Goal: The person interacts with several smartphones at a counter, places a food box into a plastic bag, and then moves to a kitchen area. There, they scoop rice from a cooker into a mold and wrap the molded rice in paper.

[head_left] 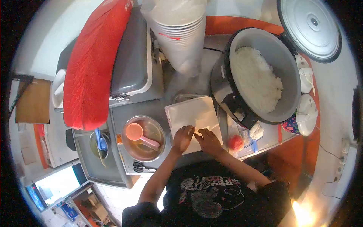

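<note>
A stack of light brown wrapping paper (191, 109) lies on the counter before me. My left hand (183, 138) and my right hand (208, 140) rest side by side on its near half. Their fingers are bent and nearly meet, pinching at the top paper sheet, which is creased by the right fingers. What exactly lies between the fingertips is partly hidden. Left of the stack is a metal bowl (130, 152) of liquid holding a pink scoop (135, 132). A large open rice cooker (227, 85) with white rice (255, 77) stands to the right.
Black-handled scissors (139, 166) lie below the bowl. A tall stack of white containers (177, 45) stands behind. At the left are a red cushion-like bundle (94, 64) and a pot with a blue utensil (100, 142). A pink-red ball-shaped item (236, 143) sits near the cooker.
</note>
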### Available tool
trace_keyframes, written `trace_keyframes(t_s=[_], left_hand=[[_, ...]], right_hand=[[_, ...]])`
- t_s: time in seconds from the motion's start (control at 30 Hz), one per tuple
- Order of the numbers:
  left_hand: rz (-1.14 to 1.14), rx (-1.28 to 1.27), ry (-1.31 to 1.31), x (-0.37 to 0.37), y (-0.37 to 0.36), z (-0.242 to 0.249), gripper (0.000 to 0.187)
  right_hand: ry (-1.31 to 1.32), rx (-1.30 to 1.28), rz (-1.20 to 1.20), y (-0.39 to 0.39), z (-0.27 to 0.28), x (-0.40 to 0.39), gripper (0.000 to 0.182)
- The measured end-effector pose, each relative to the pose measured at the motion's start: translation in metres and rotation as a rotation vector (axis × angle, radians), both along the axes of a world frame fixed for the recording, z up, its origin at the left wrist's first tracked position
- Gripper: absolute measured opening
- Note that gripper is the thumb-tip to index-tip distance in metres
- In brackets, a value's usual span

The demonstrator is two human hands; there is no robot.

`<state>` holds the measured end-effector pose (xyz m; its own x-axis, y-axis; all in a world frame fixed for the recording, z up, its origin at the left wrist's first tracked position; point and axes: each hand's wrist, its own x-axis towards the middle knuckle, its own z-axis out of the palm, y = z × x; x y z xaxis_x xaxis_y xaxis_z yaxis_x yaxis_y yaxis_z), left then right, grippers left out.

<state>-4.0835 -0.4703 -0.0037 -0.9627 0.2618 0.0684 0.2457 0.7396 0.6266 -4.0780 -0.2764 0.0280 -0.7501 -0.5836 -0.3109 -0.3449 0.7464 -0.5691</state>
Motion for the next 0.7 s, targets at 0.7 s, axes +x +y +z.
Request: trace_keyframes(t_s=[0.7], left_hand=[[0.28,-0.254,-0.053,-0.045,-0.023,-0.029,0.028]], right_hand=[[0.442,0.286,-0.245,-0.002,-0.068,-0.087,0.034]])
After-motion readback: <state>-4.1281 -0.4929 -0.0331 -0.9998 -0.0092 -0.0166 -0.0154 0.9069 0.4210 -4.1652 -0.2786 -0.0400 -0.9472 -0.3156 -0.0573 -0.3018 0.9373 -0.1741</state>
